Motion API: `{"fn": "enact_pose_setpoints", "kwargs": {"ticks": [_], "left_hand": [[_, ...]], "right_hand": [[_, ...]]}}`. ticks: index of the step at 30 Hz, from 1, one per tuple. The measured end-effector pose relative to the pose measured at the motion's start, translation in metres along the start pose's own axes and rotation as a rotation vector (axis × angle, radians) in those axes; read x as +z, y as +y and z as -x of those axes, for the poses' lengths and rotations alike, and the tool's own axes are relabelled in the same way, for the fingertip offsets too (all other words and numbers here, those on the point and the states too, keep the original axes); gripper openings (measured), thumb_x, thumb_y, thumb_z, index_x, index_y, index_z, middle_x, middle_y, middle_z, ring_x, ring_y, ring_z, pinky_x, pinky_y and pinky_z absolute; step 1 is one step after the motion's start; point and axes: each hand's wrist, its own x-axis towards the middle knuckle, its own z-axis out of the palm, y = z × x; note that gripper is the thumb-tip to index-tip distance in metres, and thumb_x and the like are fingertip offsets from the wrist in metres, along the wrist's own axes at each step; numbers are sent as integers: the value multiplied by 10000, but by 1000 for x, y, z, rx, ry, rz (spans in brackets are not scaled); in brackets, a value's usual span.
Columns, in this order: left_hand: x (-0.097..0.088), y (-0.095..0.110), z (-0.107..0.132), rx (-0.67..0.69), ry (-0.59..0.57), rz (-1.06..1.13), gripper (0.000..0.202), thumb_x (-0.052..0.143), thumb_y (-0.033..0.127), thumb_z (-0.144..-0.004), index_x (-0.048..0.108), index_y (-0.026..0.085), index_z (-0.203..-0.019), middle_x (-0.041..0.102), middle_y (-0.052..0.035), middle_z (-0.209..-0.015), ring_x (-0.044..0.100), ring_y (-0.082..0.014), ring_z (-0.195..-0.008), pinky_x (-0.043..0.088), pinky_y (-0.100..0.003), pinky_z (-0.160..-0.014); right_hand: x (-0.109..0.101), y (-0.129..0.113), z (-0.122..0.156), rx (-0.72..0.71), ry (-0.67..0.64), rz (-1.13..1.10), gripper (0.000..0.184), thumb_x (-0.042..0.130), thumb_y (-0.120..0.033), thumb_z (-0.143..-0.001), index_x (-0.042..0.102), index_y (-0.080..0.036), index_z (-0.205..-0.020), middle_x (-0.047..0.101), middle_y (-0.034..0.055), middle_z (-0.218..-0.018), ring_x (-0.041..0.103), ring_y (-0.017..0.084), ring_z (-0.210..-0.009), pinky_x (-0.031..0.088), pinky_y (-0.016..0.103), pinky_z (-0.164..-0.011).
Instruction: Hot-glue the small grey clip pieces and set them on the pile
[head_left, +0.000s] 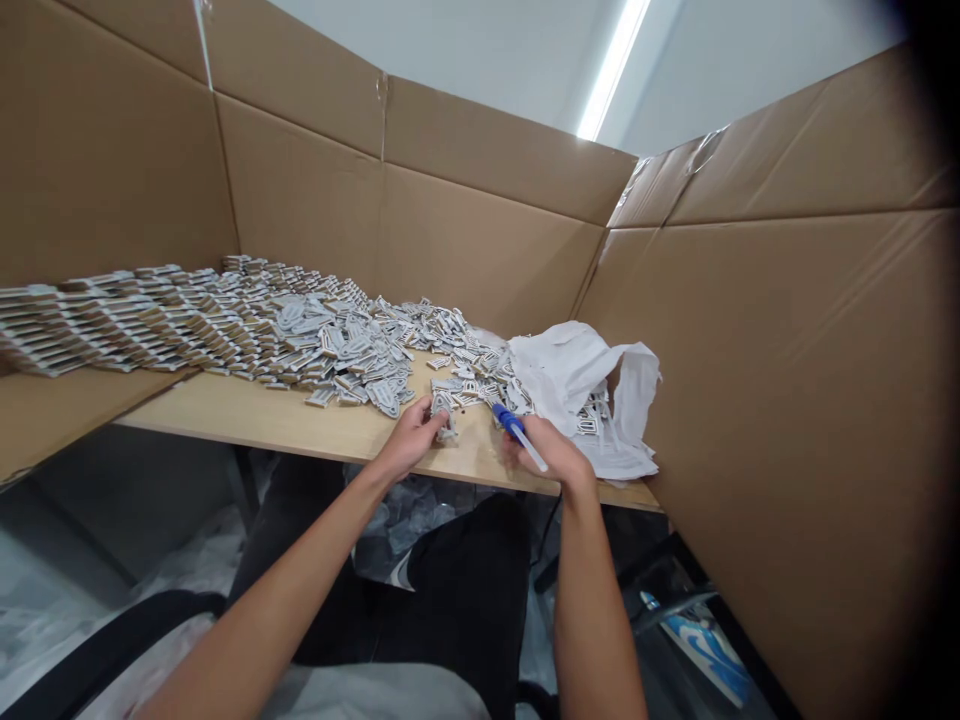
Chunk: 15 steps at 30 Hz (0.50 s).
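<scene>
My left hand (pixel 409 436) is closed on a small pale grey slotted piece (pixel 443 412), held just above the front part of the wooden tabletop (pixel 341 424). To its right, my right hand (pixel 553 452) grips a pen-like tool with a blue body and a whitish rear end (pixel 513 424). The tool's blue end points forward and left, towards loose pieces; its exact kind cannot be made out. Similar grey pieces lie in a jumbled pile (pixel 364 350) beyond my left hand. A crumpled white bag (pixel 559 360) with more such pieces sits beyond my right hand.
Neat overlapping rows of stacked pieces (pixel 142 315) fill the left side. Tall cardboard walls (pixel 487 220) enclose the tabletop at the back and both sides. Below the front edge are my legs (pixel 472 560), and a blue-and-white packet (pixel 705 645) lies low at the right.
</scene>
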Motion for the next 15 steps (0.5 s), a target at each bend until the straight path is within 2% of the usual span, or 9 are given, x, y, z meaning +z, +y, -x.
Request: {"fn": "enact_pose_setpoints", "kwargs": {"ticks": [2, 5, 10, 12, 15], "left_hand": [[1, 1, 2, -42, -63, 125, 329, 669, 473, -845, 561, 190, -974, 686, -43, -884, 674, -181, -791, 556, -304, -699], [1, 2, 4, -96, -118, 171, 467, 720, 527, -815, 522, 202, -1086, 700, -61, -906, 700, -202, -760, 542, -295, -600], [-1, 2, 4, -90, -147, 57, 455, 805, 481, -755, 547, 179, -977, 713, -55, -834, 587, -112, -561, 429, -236, -526], [-2, 1, 3, -73, -178, 37, 422, 811, 455, -757, 581, 164, -959, 718, -60, -845, 600, -120, -597, 433, -236, -549], [-4, -2, 0, -62, -217, 36, 419, 826, 399, -747, 640, 148, -1026, 740, -83, -964, 678, -170, -771, 489, -253, -662]], "right_hand": [[-3, 1, 2, -58, -3, -142, 44, 601, -209, -826, 612, -167, -822, 667, -3, -722, 640, 137, -608, 428, 199, -582], [-5, -3, 2, -125, 70, -204, 100, 619, -260, -848, 648, -165, -860, 664, -9, -706, 649, 142, -640, 452, 213, -636], [2, -16, -4, -260, 231, -229, 169, 612, -279, -873, 737, -185, -937, 746, 26, -946, 683, 177, -884, 472, 261, -850], [8, -22, -7, -276, 265, -278, 190, 603, -303, -888, 737, -191, -965, 745, 26, -968, 681, 183, -886, 470, 266, -845], [17, -30, -12, -272, 362, -275, 169, 641, -327, -862, 690, -191, -949, 714, 13, -879, 632, 174, -772, 443, 250, -735]]}}
